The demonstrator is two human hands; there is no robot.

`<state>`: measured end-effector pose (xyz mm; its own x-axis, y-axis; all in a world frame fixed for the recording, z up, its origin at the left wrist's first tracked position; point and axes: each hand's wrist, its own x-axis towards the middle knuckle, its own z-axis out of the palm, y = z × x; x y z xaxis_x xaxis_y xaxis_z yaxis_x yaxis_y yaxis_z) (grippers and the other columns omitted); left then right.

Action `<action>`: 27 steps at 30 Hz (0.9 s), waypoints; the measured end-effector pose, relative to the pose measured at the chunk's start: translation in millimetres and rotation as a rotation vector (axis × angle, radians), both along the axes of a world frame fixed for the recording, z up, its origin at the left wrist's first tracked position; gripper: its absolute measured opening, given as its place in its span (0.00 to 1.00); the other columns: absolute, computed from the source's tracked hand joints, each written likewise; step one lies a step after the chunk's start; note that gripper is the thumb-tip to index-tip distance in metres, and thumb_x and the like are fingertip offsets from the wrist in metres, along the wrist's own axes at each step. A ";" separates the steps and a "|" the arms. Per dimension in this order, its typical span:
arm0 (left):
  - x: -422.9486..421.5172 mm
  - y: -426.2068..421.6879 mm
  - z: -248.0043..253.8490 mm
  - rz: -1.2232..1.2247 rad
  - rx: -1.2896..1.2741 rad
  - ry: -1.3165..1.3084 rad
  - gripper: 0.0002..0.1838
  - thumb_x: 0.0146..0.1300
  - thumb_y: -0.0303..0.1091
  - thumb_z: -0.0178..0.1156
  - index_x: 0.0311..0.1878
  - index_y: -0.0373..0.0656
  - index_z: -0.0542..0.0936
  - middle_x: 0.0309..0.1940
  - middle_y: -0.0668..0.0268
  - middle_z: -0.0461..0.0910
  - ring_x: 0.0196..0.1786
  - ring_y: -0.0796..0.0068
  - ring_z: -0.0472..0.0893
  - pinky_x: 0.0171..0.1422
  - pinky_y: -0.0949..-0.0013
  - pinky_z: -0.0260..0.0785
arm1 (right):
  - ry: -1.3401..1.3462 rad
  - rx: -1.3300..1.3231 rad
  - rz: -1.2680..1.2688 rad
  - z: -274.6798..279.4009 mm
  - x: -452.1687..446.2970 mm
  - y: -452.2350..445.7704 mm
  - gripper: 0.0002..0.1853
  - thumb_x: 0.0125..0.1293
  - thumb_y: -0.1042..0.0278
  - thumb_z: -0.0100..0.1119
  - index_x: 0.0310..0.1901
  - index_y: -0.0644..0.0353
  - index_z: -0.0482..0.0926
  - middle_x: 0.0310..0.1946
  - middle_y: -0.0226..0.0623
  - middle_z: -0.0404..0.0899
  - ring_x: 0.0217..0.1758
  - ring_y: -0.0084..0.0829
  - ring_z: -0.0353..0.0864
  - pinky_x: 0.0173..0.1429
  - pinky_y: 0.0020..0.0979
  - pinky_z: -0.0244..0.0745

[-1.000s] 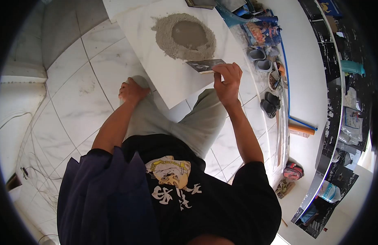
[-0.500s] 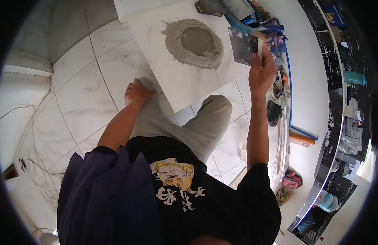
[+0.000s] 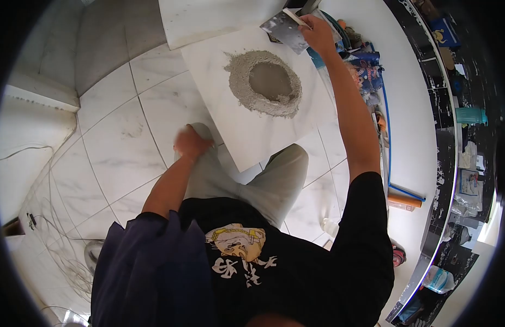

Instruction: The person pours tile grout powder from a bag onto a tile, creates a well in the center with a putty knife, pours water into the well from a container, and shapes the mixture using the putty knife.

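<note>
My right hand (image 3: 319, 35) is closed round the handle of a plastering trowel (image 3: 285, 31), whose flat rectangular blade is smeared grey. It is held over the far right corner of a white tile slab (image 3: 252, 143), beyond the mortar. A ring of grey dry-looking cement powder (image 3: 242, 95) lies on the slab, with a pool of smooth grey liquid (image 3: 270, 80) in its hollow. My left hand (image 3: 191, 143) rests on my left knee, holding nothing; its fingers are partly blurred and lie over the knee.
White marbled floor tiles (image 3: 112, 117) spread to the left, with tangled cables (image 3: 64, 240) near the wall. A cluttered heap with blue cloth (image 3: 367, 68) sits right of the slab. A long black shelf (image 3: 440, 158) curves along the right, bearing a teal bottle (image 3: 470, 115).
My right hand has carried the trowel forward and left, from beside the slab to its far corner. My left hand has stayed on the knee. The view has shifted slightly.
</note>
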<state>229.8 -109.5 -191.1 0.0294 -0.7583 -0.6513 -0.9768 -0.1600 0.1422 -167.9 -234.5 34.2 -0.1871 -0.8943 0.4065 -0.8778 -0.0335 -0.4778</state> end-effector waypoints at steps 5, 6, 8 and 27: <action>-7.0 0.0 5.5 -0.005 -0.005 -0.020 0.62 0.44 0.62 0.74 0.79 0.46 0.55 0.69 0.42 0.63 0.69 0.35 0.68 0.68 0.36 0.64 | 0.124 0.301 0.259 -16.5 31.1 -72.1 0.16 0.61 0.68 0.65 0.52 0.57 0.84 0.39 0.40 0.88 0.43 0.36 0.86 0.48 0.38 0.79; -7.0 -0.7 4.4 -0.010 -0.006 -0.010 0.62 0.44 0.62 0.73 0.79 0.46 0.55 0.69 0.42 0.63 0.69 0.34 0.68 0.68 0.36 0.63 | 0.117 0.306 0.262 -19.9 38.1 -84.0 0.16 0.61 0.68 0.65 0.52 0.57 0.84 0.39 0.40 0.88 0.43 0.36 0.86 0.48 0.38 0.79; -5.7 -1.2 2.6 -0.015 0.000 -0.007 0.61 0.44 0.61 0.73 0.79 0.45 0.55 0.69 0.41 0.63 0.68 0.33 0.68 0.68 0.36 0.63 | 0.130 0.348 0.380 -28.8 52.1 -104.0 0.12 0.64 0.68 0.60 0.46 0.64 0.84 0.36 0.50 0.86 0.39 0.44 0.85 0.46 0.44 0.79; 0.1 -4.1 -3.6 -0.017 -0.011 -0.002 0.60 0.44 0.63 0.73 0.76 0.45 0.57 0.68 0.41 0.64 0.67 0.35 0.70 0.67 0.37 0.65 | 0.217 0.634 0.550 -55.4 86.1 -112.8 0.16 0.62 0.70 0.64 0.52 0.58 0.84 0.38 0.37 0.87 0.41 0.32 0.85 0.47 0.37 0.78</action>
<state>229.9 -113.6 -194.8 0.0181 -0.7656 -0.6430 -0.9796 -0.1423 0.1419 -81.9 -347.3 -21.3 0.3622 -0.9050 -0.2230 -0.8892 -0.2637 -0.3739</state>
